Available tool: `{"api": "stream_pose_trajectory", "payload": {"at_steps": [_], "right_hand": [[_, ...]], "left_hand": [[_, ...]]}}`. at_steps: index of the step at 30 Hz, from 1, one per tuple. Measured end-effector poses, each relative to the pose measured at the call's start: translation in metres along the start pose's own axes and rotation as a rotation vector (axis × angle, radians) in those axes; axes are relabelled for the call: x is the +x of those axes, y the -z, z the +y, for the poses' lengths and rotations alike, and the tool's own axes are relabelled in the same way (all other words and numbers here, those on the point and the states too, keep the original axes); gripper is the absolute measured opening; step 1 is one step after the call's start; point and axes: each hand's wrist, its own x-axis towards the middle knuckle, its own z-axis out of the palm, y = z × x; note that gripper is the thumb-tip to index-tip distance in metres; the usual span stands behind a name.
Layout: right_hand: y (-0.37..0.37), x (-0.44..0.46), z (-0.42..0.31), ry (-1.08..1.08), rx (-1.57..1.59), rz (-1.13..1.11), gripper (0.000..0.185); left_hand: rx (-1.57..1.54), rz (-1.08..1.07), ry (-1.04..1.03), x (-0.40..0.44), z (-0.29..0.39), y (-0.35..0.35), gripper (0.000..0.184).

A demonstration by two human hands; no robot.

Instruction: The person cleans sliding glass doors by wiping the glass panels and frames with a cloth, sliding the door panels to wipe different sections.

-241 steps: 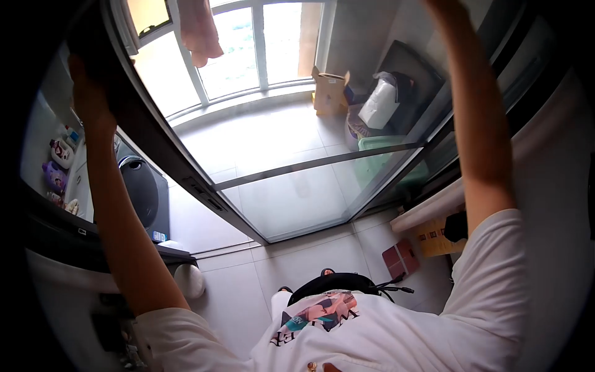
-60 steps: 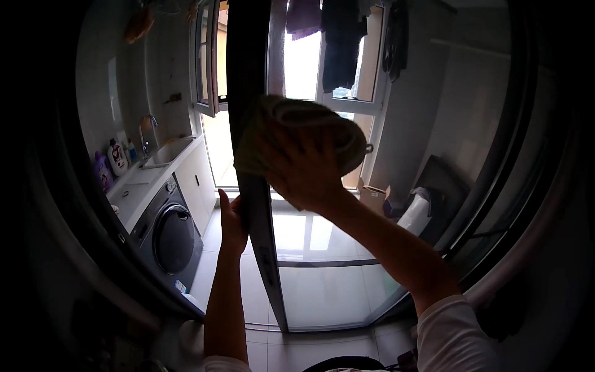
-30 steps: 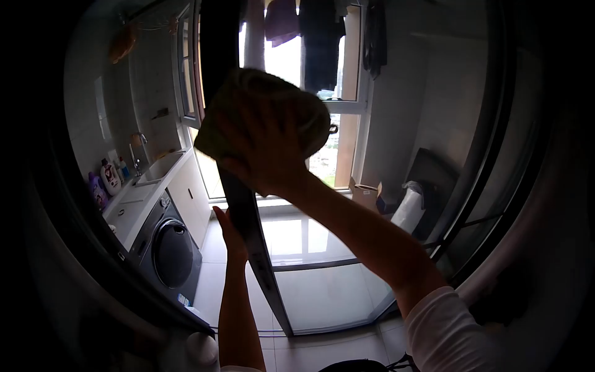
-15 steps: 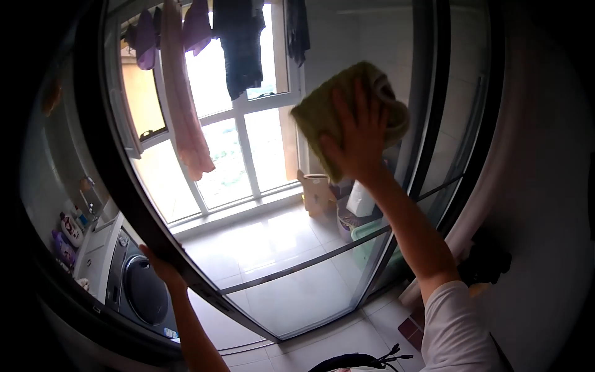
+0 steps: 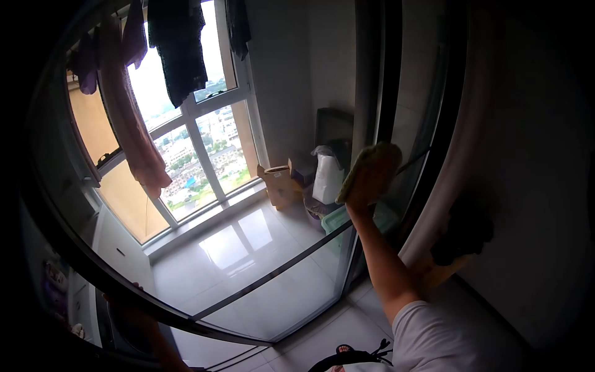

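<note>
My right hand (image 5: pixel 361 201) holds a folded green cloth (image 5: pixel 374 168) against the right side of a glass sliding door (image 5: pixel 297 304), close to its dark upright frame. The cloth hides most of the fingers. At the lower left my left hand (image 5: pixel 127 304) is in deep shade, gripping the dark frame (image 5: pixel 167 319) at the door's left edge. Only its fingertips show clearly.
Behind the glass are a cardboard box (image 5: pixel 280 189), a white bag (image 5: pixel 326 177) and a green bin (image 5: pixel 336 220). Clothes (image 5: pixel 176 53) hang before a tall window (image 5: pixel 214 149). Dark items (image 5: pixel 462 239) lie on the right beside the wall.
My right hand and the cloth have moved down the glass to the door's right side. The view has turned right, and the left hand now looks darker.
</note>
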Motion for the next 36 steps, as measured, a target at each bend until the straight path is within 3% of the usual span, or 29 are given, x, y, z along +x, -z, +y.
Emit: {"api": "stream_pose_trajectory", "payload": {"at_steps": [1, 3, 5, 6, 8, 9, 10, 11, 13, 15, 16, 18, 20, 21, 23, 25, 27, 29, 30, 31, 32, 33, 35, 36], "right_hand": [[0.015, -0.02, -0.002, -0.016, 0.103, 0.039, 0.055], [0.018, -0.071, 0.012, -0.363, 0.13, -0.143, 0.052], [-0.017, -0.138, 0.063, -0.021, -0.644, 0.065, 0.056], [-0.011, -0.144, 0.061, -0.023, -0.643, 0.064, 0.056], [0.001, -0.149, 0.055, -0.668, -0.414, -0.556, 0.051], [0.004, -0.139, 0.051, -0.669, -0.409, -0.556, 0.051], [0.007, -0.115, 0.045, -0.766, -0.342, -0.555, 0.049], [0.009, -0.092, 0.036, -0.863, -0.276, -0.554, 0.047], [0.024, -0.044, 0.004, -0.508, -0.33, -0.365, 0.049], [0.031, 0.007, -0.022, -0.054, -0.491, -0.161, 0.056], [0.038, 0.049, -0.034, 0.097, -0.353, -0.05, 0.065], [0.024, 0.119, -0.048, 0.374, -0.423, 0.131, 0.049], [-0.011, 0.204, -0.066, 0.397, -0.294, 0.267, 0.053], [0.004, 0.232, -0.092, 0.386, -0.467, 0.127, 0.063], [0.012, 0.344, -0.141, 0.642, -0.462, 0.225, 0.058], [0.018, 0.368, -0.154, 0.689, -0.417, 0.216, 0.055], [0.016, 0.368, -0.163, 0.739, -0.366, 0.202, 0.053], [0.012, 0.349, -0.159, 0.634, -0.13, 0.281, 0.05], [0.012, 0.335, -0.153, 0.581, -0.273, 0.251, 0.047], [0.01, 0.318, -0.142, 0.585, -0.276, 0.228, 0.047], [0.006, 0.3, -0.127, 0.632, -0.217, 0.27, 0.047], [0.005, 0.282, -0.117, 0.681, -0.153, 0.322, 0.046], [0.005, 0.241, -0.104, 0.487, 0.263, 0.221, 0.057], [0.009, 0.22, -0.094, 0.609, 0.236, 0.214, 0.061]], "left_hand": [[-0.001, -0.002, 0.004, -0.002, 0.001, -0.002, 0.057], [-0.015, -0.023, -0.022, -0.008, 0.004, -0.004, 0.055], [-0.011, -0.03, -0.1, -0.004, -0.005, 0.002, 0.053], [-0.007, -0.036, -0.178, -0.004, -0.007, 0.003, 0.051], [0.062, -0.052, -0.182, -0.008, -0.005, 0.003, 0.05], [0.127, -0.067, -0.188, -0.009, -0.004, 0.002, 0.05], [-0.021, -0.12, 0.011, 0.004, 0.0, 0.01, 0.052], [-0.021, -0.12, 0.009, 0.007, -0.005, 0.016, 0.052], [0.195, -0.163, -0.199, -0.004, -0.001, 0.008, 0.054], [0.166, -0.137, -0.203, -0.002, -0.003, 0.005, 0.055], [0.135, -0.108, -0.21, -0.002, -0.006, 0.005, 0.056], [0.16, -0.1, -0.212, 0.007, -0.013, 0.012, 0.055], [0.171, -0.083, -0.223, 0.013, -0.017, 0.016, 0.055], [0.129, -0.081, -0.145, 0.014, -0.015, 0.019, 0.054], [0.083, -0.08, -0.068, 0.01, -0.007, 0.012, 0.053], [0.037, -0.008, -0.071, -0.017, 0.01, -0.009, 0.048], [0.451, -0.007, -0.297, -0.035, 0.02, -0.022, 0.045], [0.404, -0.08, -0.44, -0.013, 0.0, 0.002, 0.051], [0.803, -0.1, -0.739, -0.015, -0.002, 0.004, 0.056], [0.821, -0.109, -0.725, -0.009, -0.004, 0.011, 0.056], [0.483, -0.111, -0.543, 0.001, -0.008, 0.018, 0.049], [0.343, -0.099, -0.44, 0.003, -0.009, 0.02, 0.047], [0.04, -0.039, -0.254, 0.008, -0.011, 0.023, 0.044], [0.173, -0.104, -0.383, 0.014, -0.017, 0.03, 0.044]]}}
